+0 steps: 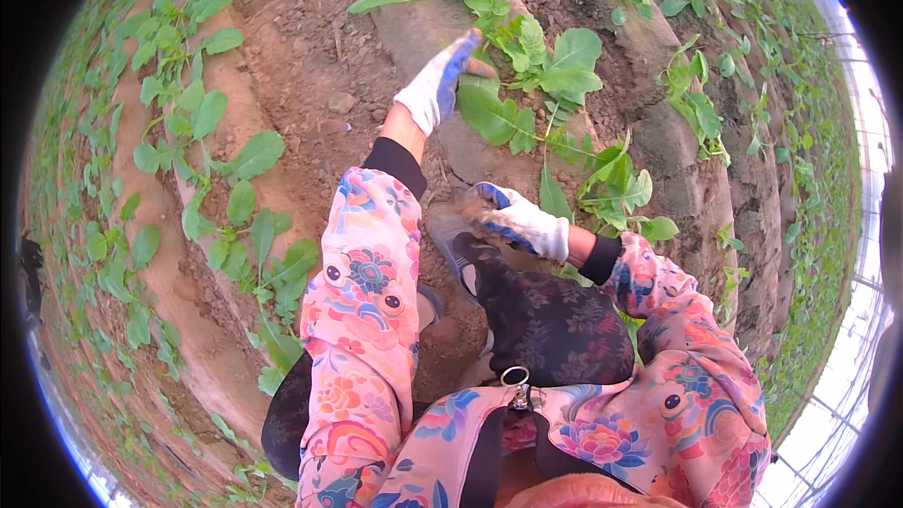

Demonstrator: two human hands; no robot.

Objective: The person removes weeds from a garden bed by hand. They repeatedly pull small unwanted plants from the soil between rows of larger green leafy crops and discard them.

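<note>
My left hand [446, 79], in a white knit glove with a blue coated palm, reaches over a raised soil bed [416, 28]. Its fingers are apart, with soiled tips beside a broad green leaf [487, 113] of a young leafy plant; whether they touch it is not plain. Lower and to the right, my right hand [518, 222] wears a matching glove. Its fingers are curled and brown with soil near my shoe [451, 236]; blur hides whether anything is inside them. Another leafy plant [617, 187] grows just beyond the right wrist.
Leafy green plants [261, 254] line a neighbouring bed to the left. Between the beds runs a furrow of loose, clodded soil [303, 49]. More planted rows [695, 106] lie to the right. A bright, framed translucent wall [864, 226] curves along the right rim. My knee [557, 324] is bent below the right hand.
</note>
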